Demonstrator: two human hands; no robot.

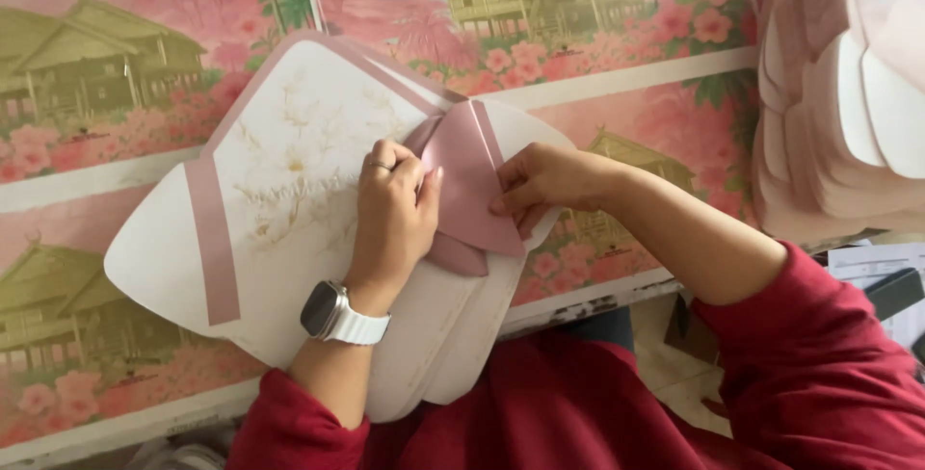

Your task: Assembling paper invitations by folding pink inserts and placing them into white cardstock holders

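Observation:
A large white die-cut card sheet (289, 191) with dusty-pink borders and a faint floral print lies across the table. Its pink flap (469, 176) is folded over near the middle. My left hand (393, 215), with a ring and a white smartwatch on the wrist, presses down on the flap's left side, fingers curled. My right hand (544, 179) pinches the flap's right edge. Both arms wear red sleeves.
The table is covered with a pink cloth (597, 75) printed with huts and flowers. A stack of similar white and pink card sheets (838, 114) stands at the right. Papers and a dark object (891, 287) lie lower right, off the table edge.

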